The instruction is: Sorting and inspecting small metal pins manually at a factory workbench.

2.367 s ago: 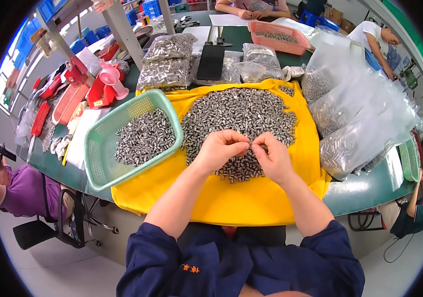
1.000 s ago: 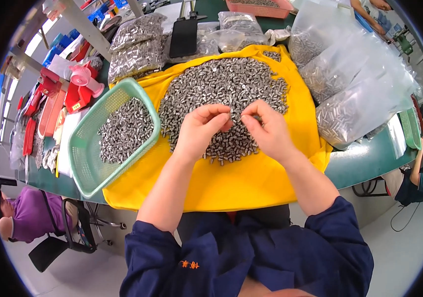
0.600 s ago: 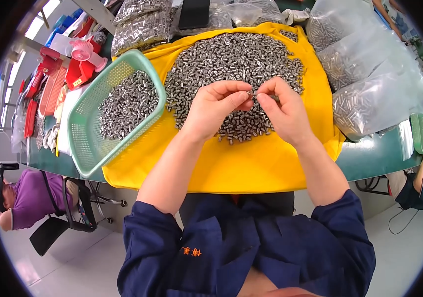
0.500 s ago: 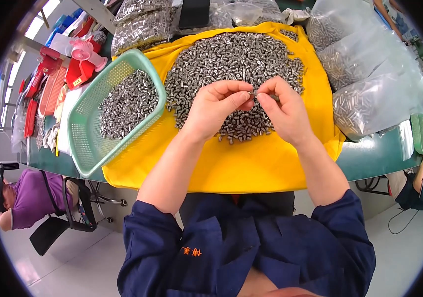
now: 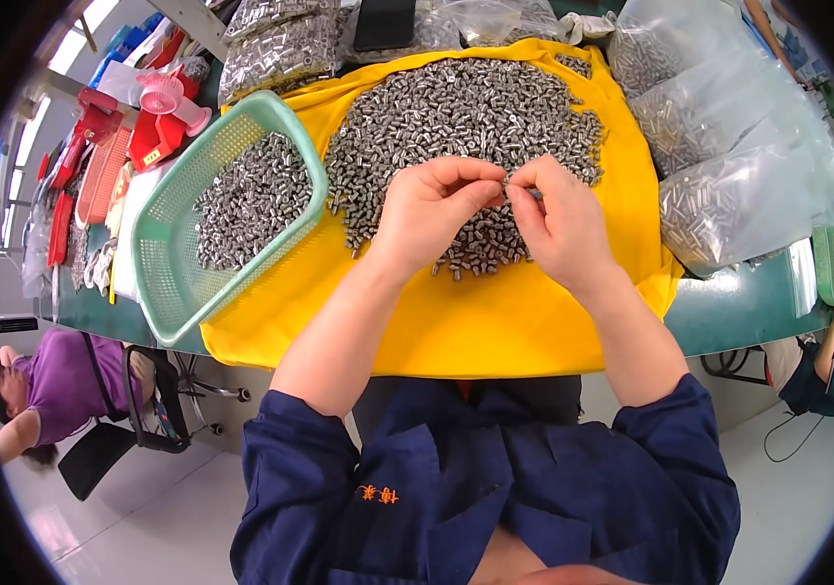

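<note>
My left hand and my right hand meet over a wide pile of small silvery metal pieces. Thumb and forefinger of each hand pinch together at one small metal piece, mostly covered by the fingertips. The pile lies on a yellow cloth spread over the table. Left of my left hand stands a green plastic basket, partly filled with the same sort of metal pieces.
Clear bags of metal parts line the right side; more bags and a black phone lie at the back. A pink fan and red bins stand far left. Two other people sit at the sides.
My hands stay nearly in place, with the fingertips shifted slightly to the right around the small piece. The person at the left has raised an arm to the head.
</note>
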A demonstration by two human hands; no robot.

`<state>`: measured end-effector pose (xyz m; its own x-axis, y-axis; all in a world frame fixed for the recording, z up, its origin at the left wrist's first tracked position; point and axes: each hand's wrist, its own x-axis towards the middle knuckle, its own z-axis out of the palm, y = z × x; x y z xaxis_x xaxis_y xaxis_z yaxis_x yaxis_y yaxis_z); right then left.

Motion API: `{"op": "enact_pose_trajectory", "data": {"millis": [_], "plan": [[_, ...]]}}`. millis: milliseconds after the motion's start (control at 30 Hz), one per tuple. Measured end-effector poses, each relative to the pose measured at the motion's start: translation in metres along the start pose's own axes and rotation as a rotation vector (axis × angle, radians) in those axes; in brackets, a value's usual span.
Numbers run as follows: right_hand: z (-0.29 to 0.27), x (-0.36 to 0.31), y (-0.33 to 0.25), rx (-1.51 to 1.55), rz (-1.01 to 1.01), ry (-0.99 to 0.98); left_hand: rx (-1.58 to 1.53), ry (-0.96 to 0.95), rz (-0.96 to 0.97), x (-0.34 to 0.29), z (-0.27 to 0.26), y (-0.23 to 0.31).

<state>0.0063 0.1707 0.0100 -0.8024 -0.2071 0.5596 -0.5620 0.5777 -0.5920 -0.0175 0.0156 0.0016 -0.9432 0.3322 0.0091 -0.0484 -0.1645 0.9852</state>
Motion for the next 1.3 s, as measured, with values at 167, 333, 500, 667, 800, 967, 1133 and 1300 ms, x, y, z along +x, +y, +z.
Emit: {"op": "enact_pose_trajectory", "data": {"millis": [167, 333, 500, 667, 800, 967, 1133, 1300], "plan": [[0.004, 0.0, -0.004, 0.288, 0.321, -0.045, 0.036, 0.059, 0.099, -0.001, 0.0, -0.01], [0.007, -0.002, 0.007, 0.423, 0.387, -0.049, 0.409, 0.095, 0.418, 0.0, 0.002, -0.003], [0.0, 0.0, 0.01, 1.225, 0.644, -0.076, 0.572, 0.275, 0.645, -0.005, -0.008, 0.016], [0.0, 0.003, 0.009, 0.904, 0.534, -0.021, 0.969, 0.7, 0.644, -0.042, -0.096, 0.06], [0.004, 0.004, 0.012, 0.872, 0.504, -0.052, 1.406, 0.724, 0.366, -0.058, -0.117, 0.074], [-0.006, 0.007, 0.02, 0.866, 0.538, -0.006, 1.036, 0.194, 0.322, -0.037, -0.054, 0.053], [-0.004, 0.011, 0.014, 0.77, 0.553, 0.004, 1.342, -0.021, 0.333, -0.015, -0.044, 0.006], [0.0, 0.001, 0.02, 0.739, 0.524, -0.025, 1.375, -0.061, 0.309, 0.002, -0.036, 0.001]]}}
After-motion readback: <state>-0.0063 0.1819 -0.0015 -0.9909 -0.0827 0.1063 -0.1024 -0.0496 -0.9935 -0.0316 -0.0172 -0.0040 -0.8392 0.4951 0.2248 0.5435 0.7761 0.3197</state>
